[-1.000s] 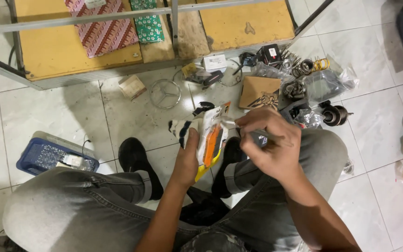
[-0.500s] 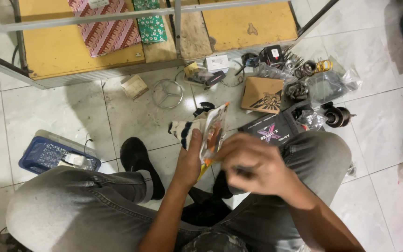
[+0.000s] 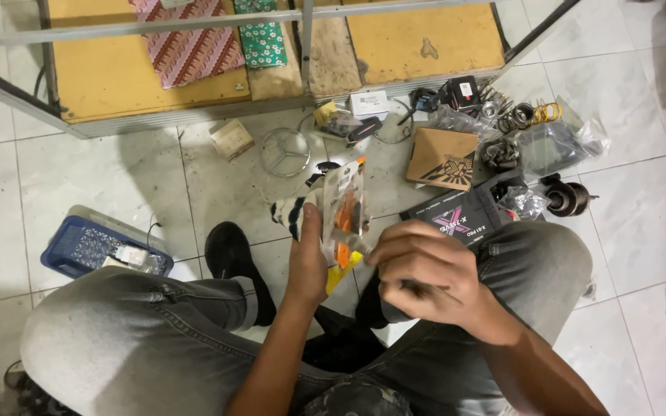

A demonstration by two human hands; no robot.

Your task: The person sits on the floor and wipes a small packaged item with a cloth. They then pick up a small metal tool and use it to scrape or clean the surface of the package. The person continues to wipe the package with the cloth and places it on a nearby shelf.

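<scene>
My left hand (image 3: 307, 258) holds up a clear plastic blister pack (image 3: 344, 212) with an orange part inside and a yellow card end at the bottom. My right hand (image 3: 424, 271) is curled at the pack's lower right edge, fingers closed on a thin dark tool whose tip reaches the pack. Both hands are above my lap, between my knees in grey jeans. Behind the pack lies a white and dark rag (image 3: 290, 212) on the tile floor.
A black box (image 3: 456, 219) and a brown cardboard box (image 3: 442, 158) lie ahead right, among springs, bagged metal parts (image 3: 556, 142) and a round metal ring (image 3: 284, 152). A blue basket (image 3: 94, 246) sits left. A metal-framed yellow shelf (image 3: 140, 85) stands beyond.
My right hand dropped from the top right of the pack to its lower edge. The pack stays upright in my left hand.
</scene>
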